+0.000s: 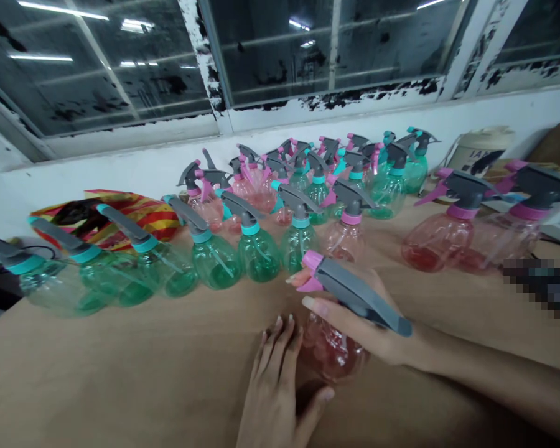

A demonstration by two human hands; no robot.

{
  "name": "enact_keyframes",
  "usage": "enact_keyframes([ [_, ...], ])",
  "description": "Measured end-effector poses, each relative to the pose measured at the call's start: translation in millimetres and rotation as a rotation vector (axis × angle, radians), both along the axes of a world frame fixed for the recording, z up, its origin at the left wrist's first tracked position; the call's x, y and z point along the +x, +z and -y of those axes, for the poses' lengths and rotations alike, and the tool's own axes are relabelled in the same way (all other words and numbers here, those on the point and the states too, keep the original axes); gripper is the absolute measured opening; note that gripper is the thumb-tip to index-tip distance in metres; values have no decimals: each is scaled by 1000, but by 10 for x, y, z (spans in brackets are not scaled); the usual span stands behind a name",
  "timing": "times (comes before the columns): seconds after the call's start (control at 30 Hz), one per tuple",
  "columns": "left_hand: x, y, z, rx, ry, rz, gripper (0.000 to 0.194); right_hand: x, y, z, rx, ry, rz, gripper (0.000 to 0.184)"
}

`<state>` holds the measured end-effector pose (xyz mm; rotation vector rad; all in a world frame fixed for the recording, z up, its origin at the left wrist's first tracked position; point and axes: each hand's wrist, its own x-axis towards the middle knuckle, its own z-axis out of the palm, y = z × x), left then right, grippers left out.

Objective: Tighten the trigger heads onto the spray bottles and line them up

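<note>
A pink spray bottle point(329, 351) with a grey trigger head and pink nozzle stands on the brown table point(121, 367) in front of me. My right hand point(354, 317) is wrapped round its grey head, fingers curled under the trigger. My left hand point(273, 389) rests against the bottle's lower left side, fingers stretched out flat and thumb apart at the base.
Several green spray bottles point(214, 258) and pink spray bottles point(429, 239) stand in rows across the table up to the white wall under the window. A red and yellow striped bag point(140, 214) lies at the left. A cream bucket point(483, 149) stands at the back right.
</note>
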<state>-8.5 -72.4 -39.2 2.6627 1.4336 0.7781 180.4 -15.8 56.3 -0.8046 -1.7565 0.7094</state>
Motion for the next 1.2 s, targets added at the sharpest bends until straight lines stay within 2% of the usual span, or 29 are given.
enact_keyframes([
  [0.43, 12, -20, -14, 27, -4, -42, 64, 14, -6, -9, 20, 9, 10, 7],
  [0.8, 9, 18, -7, 40, 13, -87, 63, 4, -6, -17, -28, 48, -30, 11],
  [1.0, 11, 15, 3, 52, 17, -83, 64, 10, 29, 25, 12, 32, -25, 19],
  [1.1, 4, 25, -2, 50, 15, -82, 64, 13, 27, 29, 29, 22, 6, 19],
  [1.2, -9, 23, -2, 55, 13, -71, 63, 6, 18, 3, 2, 71, -16, 15],
])
